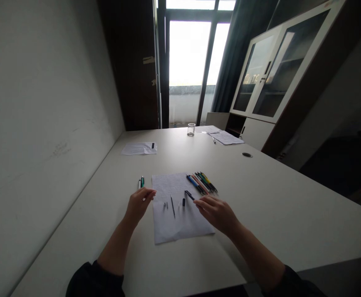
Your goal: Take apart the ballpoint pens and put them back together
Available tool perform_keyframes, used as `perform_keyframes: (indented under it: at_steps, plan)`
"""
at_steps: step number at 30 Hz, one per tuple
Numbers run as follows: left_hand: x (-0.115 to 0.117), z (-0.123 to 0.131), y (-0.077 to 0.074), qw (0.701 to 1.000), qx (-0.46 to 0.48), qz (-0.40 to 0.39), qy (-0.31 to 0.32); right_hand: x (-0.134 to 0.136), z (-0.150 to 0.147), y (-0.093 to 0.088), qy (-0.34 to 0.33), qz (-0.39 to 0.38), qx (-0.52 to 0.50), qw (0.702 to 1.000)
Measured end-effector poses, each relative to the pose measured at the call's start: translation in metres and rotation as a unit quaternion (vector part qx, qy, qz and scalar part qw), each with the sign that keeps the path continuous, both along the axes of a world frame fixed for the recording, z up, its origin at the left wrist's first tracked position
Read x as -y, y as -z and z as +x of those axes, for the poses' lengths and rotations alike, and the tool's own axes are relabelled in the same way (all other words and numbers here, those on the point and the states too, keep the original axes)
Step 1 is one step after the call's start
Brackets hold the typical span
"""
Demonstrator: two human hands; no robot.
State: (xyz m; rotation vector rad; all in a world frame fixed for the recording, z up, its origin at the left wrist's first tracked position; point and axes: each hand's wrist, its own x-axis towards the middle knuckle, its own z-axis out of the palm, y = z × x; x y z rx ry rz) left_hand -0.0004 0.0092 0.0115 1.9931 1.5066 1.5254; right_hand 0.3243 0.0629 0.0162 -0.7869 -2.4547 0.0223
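My right hand (216, 210) pinches a dark pen barrel (189, 194) over the right side of a sheet of paper (183, 231). Beside the sheet's left edge is my left hand (139, 204), thumb and fingertips together; whatever they might hold is too small to make out. On the paper lies a thin pen refill (172, 207) with a short dark pen part (183, 202) to its right. Small pen pieces (165, 205) rest to the refill's left. A row of several coloured pens (203, 182) lies by the sheet's upper right, just beyond my right hand.
Two pens (141, 181) lie beyond my left hand. Farther back are a sheet with a dark strip (140, 148), a glass cup (191, 129) and more papers (226, 137) with a pen. A round cable hole (246, 155) is at the right; a wall (59, 144) borders the left.
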Motion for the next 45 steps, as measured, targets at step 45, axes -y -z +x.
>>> perform_keyframes:
  at_steps: [45]
  plan:
    - [-0.017,-0.059,0.049,0.938,-0.238,-0.075,-0.243,-0.015,0.010,0.017,0.007,-0.105,-0.008,0.994]
